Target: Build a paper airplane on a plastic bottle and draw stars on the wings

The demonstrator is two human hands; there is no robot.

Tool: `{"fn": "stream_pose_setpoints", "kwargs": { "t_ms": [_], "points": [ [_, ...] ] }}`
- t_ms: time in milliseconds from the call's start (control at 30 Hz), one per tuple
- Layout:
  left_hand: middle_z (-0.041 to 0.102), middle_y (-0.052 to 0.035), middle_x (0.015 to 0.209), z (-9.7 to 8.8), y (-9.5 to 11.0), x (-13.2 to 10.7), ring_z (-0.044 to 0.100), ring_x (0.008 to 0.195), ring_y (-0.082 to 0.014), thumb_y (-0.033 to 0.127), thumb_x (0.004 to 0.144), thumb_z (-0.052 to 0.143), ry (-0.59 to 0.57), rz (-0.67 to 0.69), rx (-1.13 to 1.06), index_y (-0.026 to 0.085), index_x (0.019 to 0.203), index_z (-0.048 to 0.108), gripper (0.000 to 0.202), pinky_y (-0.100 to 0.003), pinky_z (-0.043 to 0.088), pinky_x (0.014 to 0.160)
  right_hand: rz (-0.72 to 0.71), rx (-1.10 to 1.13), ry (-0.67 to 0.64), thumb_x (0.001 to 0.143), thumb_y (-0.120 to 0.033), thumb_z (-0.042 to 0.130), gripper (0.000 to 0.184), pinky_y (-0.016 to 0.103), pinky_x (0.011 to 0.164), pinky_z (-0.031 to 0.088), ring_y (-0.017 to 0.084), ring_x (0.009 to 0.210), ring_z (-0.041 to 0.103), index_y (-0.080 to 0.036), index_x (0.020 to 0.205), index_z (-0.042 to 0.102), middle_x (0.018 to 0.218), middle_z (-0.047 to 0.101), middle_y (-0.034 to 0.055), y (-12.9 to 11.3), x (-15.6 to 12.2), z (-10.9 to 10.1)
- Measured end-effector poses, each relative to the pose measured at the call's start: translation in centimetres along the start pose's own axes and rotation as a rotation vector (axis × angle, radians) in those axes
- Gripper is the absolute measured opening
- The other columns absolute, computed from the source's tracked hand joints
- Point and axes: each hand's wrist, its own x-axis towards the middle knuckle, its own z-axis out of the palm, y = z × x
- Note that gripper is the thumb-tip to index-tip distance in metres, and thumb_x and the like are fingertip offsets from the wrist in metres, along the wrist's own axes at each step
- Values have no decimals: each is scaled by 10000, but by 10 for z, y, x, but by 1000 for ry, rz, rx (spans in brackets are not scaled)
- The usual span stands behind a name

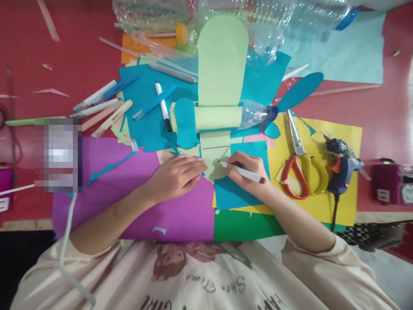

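My right hand [247,172] pinches a white marker [245,172] with a dark reddish end, its tip on a pale green paper piece [215,155]. Dark lines run across that paper and down toward the tip. Lying flat, my left hand [177,176] has its fingers stretched out, the fingertips at the paper's left edge. Just beyond sits a model plane made from a plastic bottle [253,115] wrapped in pale green paper. It has a long pale green wing [223,60], a blue paper tail piece [186,123] and a blue propeller blade [300,92].
Scissors [295,159] and a blue glue gun [342,165] lie on yellow paper at the right. Several markers [106,107] are scattered at the left on blue and purple sheets [180,215]. Clear plastic bottles [155,17] line the back. A white cable [66,245] crosses at left.
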Motion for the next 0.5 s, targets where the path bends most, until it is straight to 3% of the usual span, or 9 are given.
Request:
{"fn": "stream_pose_setpoints", "kwargs": {
  "t_ms": [300,500],
  "points": [
    [699,-79,1137,1,-1,-1,647,1068,-205,127,961,437,3,5,12,130,1131,609,242,-367,530,947,-110,-72,-51,815,-264,514,173,210,487,362,98,497,461,-225,660,450,566,512,-22,0,-5,5],
    [691,-78,1159,1,-1,-2,639,1086,-198,140,970,418,-12,4,17,138,1149,603,258,-362,522,958,-239,-55,-125,845,-200,500,155,191,472,354,85,492,479,-217,698,454,584,534,-20,-10,-6,7]
  ]
}}
